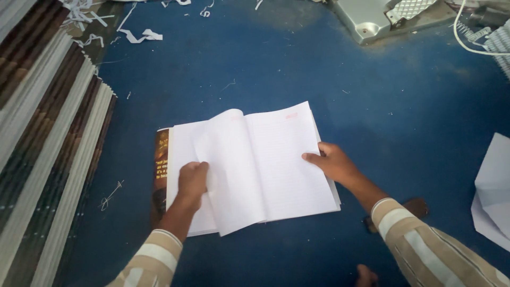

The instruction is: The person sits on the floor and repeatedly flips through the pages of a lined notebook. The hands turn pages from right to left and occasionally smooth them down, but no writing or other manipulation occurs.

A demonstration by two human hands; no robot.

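Count: one open notebook (249, 165), two hands, one stack of bound books (48, 138) along the left edge, one loose white sheet (494, 196) at the right edge, and paper scraps (135, 33) scattered at the top.
Left grip: the left hand (192, 180) is curling its fingers around a lifted, bowing page (223, 159), grasping it partway over.
Right grip: the right hand (332, 162) is lying released, fingers flat, pressing on the right-hand page near its outer edge.
Notebook position: it is lying open on the blue surface (297, 69), mid-frame, between both arms.
Axis: its spine is running from near to far, tilting slightly left at the top; the brown cover (161, 170) is peeking out on the left.
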